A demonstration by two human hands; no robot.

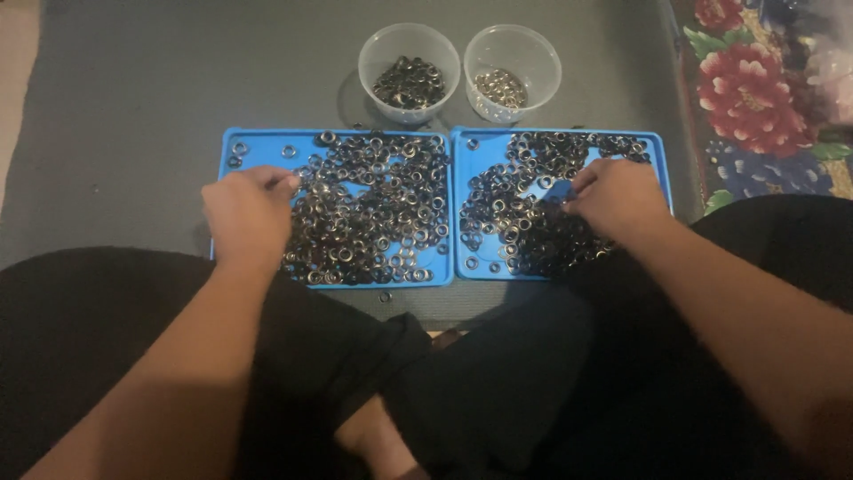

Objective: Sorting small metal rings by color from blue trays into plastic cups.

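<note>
Two blue trays lie side by side on a grey mat, the left tray (233,178) and the right tray (657,147). Both hold heaps of small metal rings (382,213), dark and silver mixed. My left hand (247,213) rests over the left tray's near-left part, fingers curled and pinched at the rings' edge. My right hand (617,197) lies on the right tray's rings (511,209), fingers bent down among them. Whether either hand holds a ring is hidden by the fingers.
Two clear plastic cups stand beyond the trays: the left cup (409,44) holds dark rings, the right cup (513,40) holds silver rings. One stray ring (384,297) lies on the grey mat (133,107). A flowered cloth (764,89) lies at the right. My crossed legs fill the foreground.
</note>
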